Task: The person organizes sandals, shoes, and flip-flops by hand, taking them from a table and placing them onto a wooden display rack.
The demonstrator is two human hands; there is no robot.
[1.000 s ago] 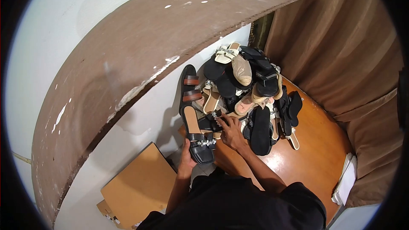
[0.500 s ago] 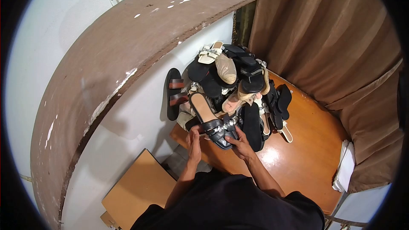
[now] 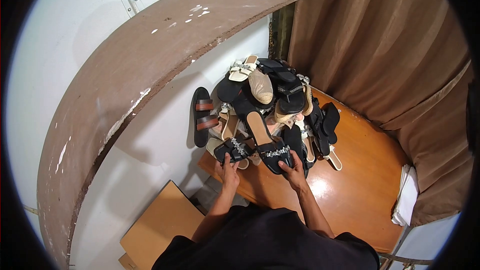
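My right hand (image 3: 296,172) is closed on the toe end of a black slide sandal (image 3: 259,129); its tan insole faces up and a jewelled band crosses the strap. In my left hand (image 3: 228,174) is a second black slide sandal (image 3: 225,151) with a similar jewelled band, its toe end gripped by the fingers. Both sandals are held side by side, a small gap between them, in front of a heap of shoes. Beyond them in the heap are a white jewelled slide (image 3: 243,69) and a beige espadrille (image 3: 260,87) in clear wrap.
The heap stands on a brown wooden table (image 3: 350,190). A black sandal with brown straps (image 3: 201,120) leans against the white wall at left. Papers (image 3: 406,195) lie at the right edge, beside a brown curtain (image 3: 360,45). Below left is a cardboard box (image 3: 162,225).
My hands have moved apart, and a second black sandal now shows in my left hand. The sandal in my right hand has shifted right and turned more upright.
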